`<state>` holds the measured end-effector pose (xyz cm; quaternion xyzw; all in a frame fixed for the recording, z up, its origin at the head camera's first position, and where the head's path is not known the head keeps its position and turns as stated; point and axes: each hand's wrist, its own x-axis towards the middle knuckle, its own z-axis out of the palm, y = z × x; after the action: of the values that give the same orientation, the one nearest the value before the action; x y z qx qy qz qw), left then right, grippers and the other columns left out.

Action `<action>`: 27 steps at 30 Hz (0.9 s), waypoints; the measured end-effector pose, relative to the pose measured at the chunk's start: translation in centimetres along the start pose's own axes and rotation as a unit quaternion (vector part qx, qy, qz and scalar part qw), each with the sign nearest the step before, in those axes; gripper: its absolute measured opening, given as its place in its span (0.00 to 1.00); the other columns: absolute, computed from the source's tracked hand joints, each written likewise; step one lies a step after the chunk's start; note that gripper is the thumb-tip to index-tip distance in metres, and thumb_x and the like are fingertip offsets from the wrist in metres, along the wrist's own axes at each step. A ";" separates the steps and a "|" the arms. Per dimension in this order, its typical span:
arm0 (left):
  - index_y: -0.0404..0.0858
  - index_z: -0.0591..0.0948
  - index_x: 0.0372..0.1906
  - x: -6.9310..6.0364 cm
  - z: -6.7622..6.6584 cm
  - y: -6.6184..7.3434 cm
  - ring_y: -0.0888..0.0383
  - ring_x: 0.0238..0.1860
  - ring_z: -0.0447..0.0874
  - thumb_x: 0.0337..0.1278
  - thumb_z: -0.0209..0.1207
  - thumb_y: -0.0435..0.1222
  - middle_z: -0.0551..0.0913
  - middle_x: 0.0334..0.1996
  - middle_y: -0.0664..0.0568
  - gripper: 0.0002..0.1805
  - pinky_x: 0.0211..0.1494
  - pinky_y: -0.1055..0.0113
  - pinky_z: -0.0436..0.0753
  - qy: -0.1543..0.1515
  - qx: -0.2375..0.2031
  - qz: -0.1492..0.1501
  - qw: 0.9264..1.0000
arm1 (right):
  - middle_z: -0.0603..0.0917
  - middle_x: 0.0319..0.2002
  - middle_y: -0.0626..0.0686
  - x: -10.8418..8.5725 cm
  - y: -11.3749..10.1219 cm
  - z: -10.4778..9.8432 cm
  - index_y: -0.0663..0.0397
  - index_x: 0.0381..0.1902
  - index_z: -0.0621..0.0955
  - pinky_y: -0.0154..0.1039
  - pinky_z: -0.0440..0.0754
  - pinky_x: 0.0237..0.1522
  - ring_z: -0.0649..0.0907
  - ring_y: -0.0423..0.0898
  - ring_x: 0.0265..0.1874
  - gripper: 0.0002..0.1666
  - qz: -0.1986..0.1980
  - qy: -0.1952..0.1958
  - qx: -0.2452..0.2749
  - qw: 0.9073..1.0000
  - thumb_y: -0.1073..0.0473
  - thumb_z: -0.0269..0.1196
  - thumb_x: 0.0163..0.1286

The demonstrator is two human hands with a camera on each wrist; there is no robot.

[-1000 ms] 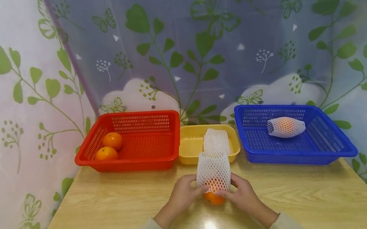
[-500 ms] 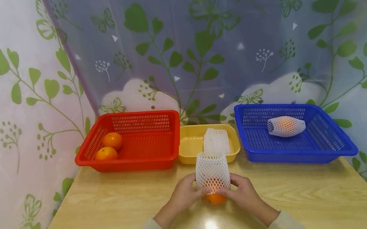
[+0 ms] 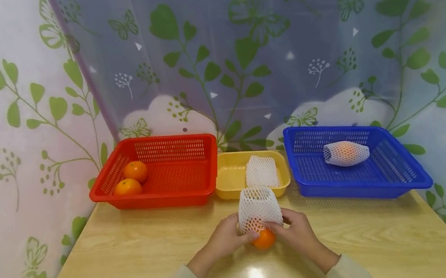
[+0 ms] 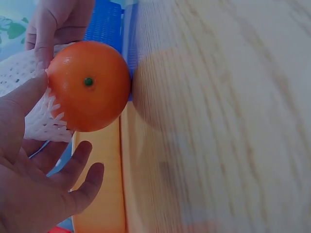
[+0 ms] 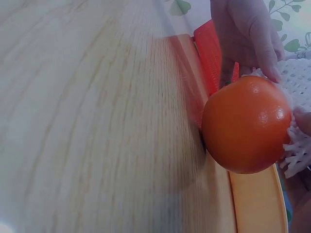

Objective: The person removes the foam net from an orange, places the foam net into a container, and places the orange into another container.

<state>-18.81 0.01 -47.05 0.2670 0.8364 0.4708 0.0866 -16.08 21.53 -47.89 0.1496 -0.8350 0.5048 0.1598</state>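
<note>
A leaf-and-butterfly curtain (image 3: 212,44) is hanging behind a wooden table (image 3: 137,254). At the table's far left corner, a red basket (image 3: 160,201) is holding two bare oranges (image 3: 136,172) along its left edge; at the far right corner, a blue basket (image 3: 349,191) is holding one net-wrapped fruit (image 3: 346,153). Between them, by the far edge, a yellow tray (image 3: 228,194) is carrying a spare net (image 3: 261,171).

In from the middle of that far edge, the left hand (image 3: 227,235) is pinching the lip of a white foam sleeve (image 3: 258,203), its lower fingers spreading half-bent. The right hand (image 3: 298,232) is gripping the opposite side, thumb in front (how tightly, I cannot tell). The held orange (image 3: 264,240) is poking out of the sleeve's near mouth, on or just above the table.

Uneven pulling could be tearing the mesh, I judge, or a loosening grip could be letting the smooth fruit roll away.

The held orange is looking round, glossy and vivid, its green stem nub (image 4: 89,81) showing.
</note>
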 end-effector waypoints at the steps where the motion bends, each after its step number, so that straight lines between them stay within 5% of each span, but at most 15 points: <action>1: 0.38 0.77 0.60 0.0 0.0 0.0 0.51 0.60 0.76 0.55 0.68 0.46 0.81 0.56 0.49 0.29 0.66 0.49 0.70 -0.001 -0.002 0.000 1.000 | 0.88 0.41 0.53 0.0 0.0 0.0 0.60 0.43 0.85 0.38 0.84 0.45 0.86 0.44 0.42 0.16 0.003 -0.004 0.004 1.000 0.63 0.74 0.55; 10: 0.38 0.78 0.58 -0.1 -0.1 -0.2 0.49 0.61 0.75 0.56 0.67 0.47 0.80 0.57 0.46 0.27 0.66 0.47 0.69 0.016 -0.016 0.001 1.000 | 0.85 0.48 0.57 -0.1 0.2 0.0 0.62 0.54 0.77 0.46 0.82 0.51 0.85 0.48 0.46 0.27 0.016 -0.023 0.037 0.999 0.62 0.72 0.58; 17: 0.36 0.79 0.56 0.2 0.1 -0.4 0.52 0.54 0.80 0.57 0.67 0.43 0.83 0.52 0.47 0.24 0.61 0.52 0.76 0.047 -0.021 -0.012 0.999 | 0.86 0.45 0.60 0.0 -0.1 0.0 0.61 0.63 0.69 0.33 0.81 0.49 0.85 0.41 0.44 0.30 0.011 -0.002 0.069 0.998 0.66 0.66 0.65; 22: 0.35 0.81 0.52 0.5 0.4 -0.2 0.56 0.44 0.84 0.57 0.67 0.40 0.86 0.45 0.47 0.20 0.50 0.62 0.82 0.078 -0.030 -0.007 0.996 | 0.85 0.43 0.66 0.3 -1.8 -0.1 0.67 0.59 0.71 0.27 0.80 0.45 0.84 0.41 0.41 0.24 -0.012 0.023 0.105 0.994 0.74 0.61 0.65; 27: 0.35 0.81 0.52 0.5 0.6 -0.1 0.56 0.44 0.84 0.56 0.68 0.39 0.86 0.45 0.48 0.20 0.51 0.62 0.82 0.070 -0.027 0.002 0.997 | 0.85 0.42 0.63 0.2 -1.4 0.2 0.66 0.53 0.75 0.29 0.82 0.43 0.85 0.44 0.40 0.18 -0.006 0.023 0.095 0.995 0.73 0.62 0.65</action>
<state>-19.02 0.68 -47.47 0.2331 0.8267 0.5110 0.0343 -15.76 20.68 -46.80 0.1577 -0.7782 0.5843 0.1674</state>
